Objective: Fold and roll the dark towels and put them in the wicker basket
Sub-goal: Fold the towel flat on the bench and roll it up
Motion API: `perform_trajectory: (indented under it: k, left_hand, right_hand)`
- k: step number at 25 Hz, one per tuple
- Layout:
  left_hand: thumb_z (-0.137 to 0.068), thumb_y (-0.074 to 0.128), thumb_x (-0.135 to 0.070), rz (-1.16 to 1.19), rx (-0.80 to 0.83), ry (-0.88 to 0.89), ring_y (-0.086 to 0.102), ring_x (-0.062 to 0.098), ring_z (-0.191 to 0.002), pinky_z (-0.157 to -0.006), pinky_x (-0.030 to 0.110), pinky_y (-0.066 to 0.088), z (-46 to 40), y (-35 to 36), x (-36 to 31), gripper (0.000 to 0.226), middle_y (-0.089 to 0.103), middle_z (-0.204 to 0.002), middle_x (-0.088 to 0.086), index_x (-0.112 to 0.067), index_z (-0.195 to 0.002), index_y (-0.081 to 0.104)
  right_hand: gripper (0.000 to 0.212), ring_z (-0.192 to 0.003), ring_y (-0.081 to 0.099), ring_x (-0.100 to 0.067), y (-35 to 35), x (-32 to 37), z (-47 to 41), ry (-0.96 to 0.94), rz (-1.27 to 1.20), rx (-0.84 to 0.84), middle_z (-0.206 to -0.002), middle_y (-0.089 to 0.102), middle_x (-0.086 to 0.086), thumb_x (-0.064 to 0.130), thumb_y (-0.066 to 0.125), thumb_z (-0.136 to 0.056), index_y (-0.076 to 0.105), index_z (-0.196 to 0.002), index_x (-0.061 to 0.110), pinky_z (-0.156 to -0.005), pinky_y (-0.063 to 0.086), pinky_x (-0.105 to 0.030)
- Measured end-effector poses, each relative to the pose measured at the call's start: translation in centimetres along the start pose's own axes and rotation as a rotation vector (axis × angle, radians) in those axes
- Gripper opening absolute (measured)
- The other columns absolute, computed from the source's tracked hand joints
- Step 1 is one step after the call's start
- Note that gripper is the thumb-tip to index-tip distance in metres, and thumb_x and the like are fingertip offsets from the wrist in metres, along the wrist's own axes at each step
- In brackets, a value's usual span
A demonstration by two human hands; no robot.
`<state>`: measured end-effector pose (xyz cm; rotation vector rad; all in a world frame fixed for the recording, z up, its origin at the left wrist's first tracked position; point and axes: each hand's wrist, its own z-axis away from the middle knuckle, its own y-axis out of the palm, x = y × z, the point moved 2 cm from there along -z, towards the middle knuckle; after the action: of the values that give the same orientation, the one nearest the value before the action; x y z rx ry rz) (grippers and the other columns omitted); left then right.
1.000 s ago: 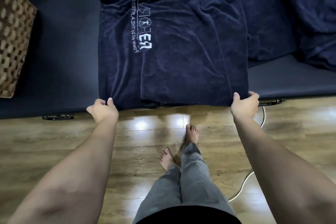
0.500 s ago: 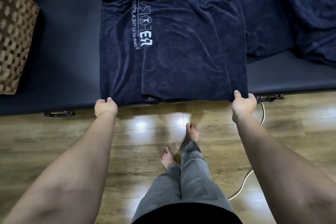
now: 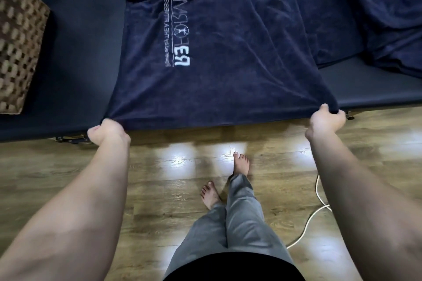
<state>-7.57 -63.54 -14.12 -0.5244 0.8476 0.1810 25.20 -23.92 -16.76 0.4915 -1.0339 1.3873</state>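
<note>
We see the dark towel (image 3: pixel 228 57) spread logo-up across the black tabletop (image 3: pixel 75 52), its near edge lifted at the tabletop's front edge. Our left hand (image 3: pixel 107 131) grips the near left corner, fingers curled under the cloth; our right hand (image 3: pixel 326 118) grips the near right corner. More dark towels (image 3: pixel 376 13) lie crumpled to the right. The wicker basket (image 3: pixel 18 52) stands at the left end.
</note>
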Motion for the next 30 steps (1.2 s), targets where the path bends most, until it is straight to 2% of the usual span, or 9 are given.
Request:
perform_trajectory:
  k: [3, 7, 11, 13, 16, 20, 24, 28, 30]
  left_hand:
    - [-0.105, 0.045, -0.023, -0.034, -0.014, -0.040, 0.064, 0.025, -0.110, -0.080, 0.032, 0.053, -0.2, -1.7, 1.1, 0.040, 0.059, -0.136, 0.006, -0.014, -0.144, 0.049]
    - [-0.093, 0.048, 0.004, 0.217, 0.062, -0.268, 0.063, 0.037, -0.108, -0.087, 0.061, 0.055, 0.7, -1.2, 2.3, 0.047, 0.060, -0.133, 0.009, -0.014, -0.137, 0.053]
    - [-0.099, 0.056, -0.002, 0.152, 0.215, -0.205, 0.064, 0.029, -0.103, -0.093, 0.052, 0.053, 0.5, -1.0, 2.3, 0.021, 0.067, -0.121, 0.002, -0.018, -0.110, 0.063]
    - [-0.100, 0.060, -0.013, 0.065, 0.260, -0.151, 0.065, 0.028, -0.105, -0.090, 0.049, 0.054, -0.1, -0.8, 2.4, 0.008, 0.067, -0.121, 0.002, -0.020, -0.098, 0.063]
    - [-0.098, 0.065, -0.025, -0.091, 0.242, -0.088, 0.064, 0.029, -0.107, -0.088, 0.048, 0.057, -0.4, -0.7, 3.1, 0.008, 0.066, -0.122, 0.002, -0.021, -0.105, 0.064]
    - [-0.097, 0.065, -0.016, -0.125, 0.188, 0.013, 0.062, 0.023, -0.103, -0.086, 0.040, 0.057, 0.4, -0.6, 3.8, 0.031, 0.059, -0.125, -0.002, -0.023, -0.125, 0.053]
    - [-0.101, 0.060, -0.025, -0.043, 0.098, -0.039, 0.060, 0.022, -0.086, -0.080, 0.032, 0.053, 0.2, -1.7, 3.5, 0.005, 0.062, -0.100, -0.004, -0.023, -0.098, 0.062]
    - [-0.103, 0.055, -0.031, 0.052, -0.057, 0.028, 0.060, 0.017, -0.105, -0.089, 0.022, 0.046, 0.2, -2.7, 2.1, 0.038, 0.061, -0.118, -0.006, -0.017, -0.138, 0.058]
    - [-0.102, 0.054, -0.032, 0.090, -0.107, 0.001, 0.060, 0.017, -0.110, -0.085, 0.021, 0.042, 0.5, -2.7, 2.0, 0.042, 0.062, -0.132, -0.003, -0.015, -0.140, 0.056]
  right_hand:
    - [0.008, -0.092, 0.063, -0.018, -0.6, 0.2, -0.3, 0.011, -0.027, -0.024, -0.111, 0.064, 0.008, 0.028, 0.053, -0.098, 0.048, -0.104, 0.030, -0.098, 0.055, -0.040]
    - [0.017, -0.100, 0.068, -0.018, -0.7, -1.0, 0.3, 0.095, -0.044, 0.055, -0.113, 0.065, 0.010, 0.027, 0.052, -0.100, 0.053, -0.117, 0.029, -0.096, 0.057, -0.041]
    - [0.010, -0.081, 0.066, -0.018, -1.2, -0.9, 0.0, 0.106, -0.029, 0.098, -0.100, 0.067, 0.007, 0.022, 0.051, -0.104, 0.053, -0.112, 0.026, -0.065, 0.057, -0.030]
    - [0.012, -0.078, 0.065, -0.019, -1.4, -0.8, 0.1, 0.091, -0.019, 0.107, -0.102, 0.068, 0.005, 0.020, 0.051, -0.103, 0.053, -0.113, 0.025, -0.061, 0.055, -0.030]
    - [0.019, -0.076, 0.064, -0.019, -1.4, -0.8, 0.5, 0.057, 0.046, 0.118, -0.111, 0.067, 0.002, 0.019, 0.050, -0.102, 0.055, -0.121, 0.021, -0.063, 0.056, -0.033]
    - [0.016, -0.063, 0.065, -0.018, -0.8, -1.7, 0.8, 0.076, 0.110, 0.165, -0.105, 0.069, -0.001, 0.024, 0.052, -0.103, 0.056, -0.118, 0.022, -0.053, 0.050, -0.028]
    - [0.014, -0.080, 0.068, -0.021, -1.1, -1.7, 0.3, 0.097, 0.048, 0.110, -0.109, 0.068, 0.002, 0.032, 0.053, -0.102, 0.057, -0.112, 0.023, -0.067, 0.056, -0.031]
    - [0.032, -0.094, 0.063, -0.022, -1.3, -0.7, -0.2, 0.029, -0.067, -0.039, -0.117, 0.066, 0.004, 0.033, 0.044, -0.103, 0.059, -0.127, 0.019, -0.078, 0.050, -0.033]
    - [0.041, -0.100, 0.061, -0.022, -1.0, -0.2, 0.1, 0.007, -0.068, -0.103, -0.112, 0.060, 0.005, 0.036, 0.043, -0.100, 0.058, -0.132, 0.017, -0.091, 0.050, -0.034]
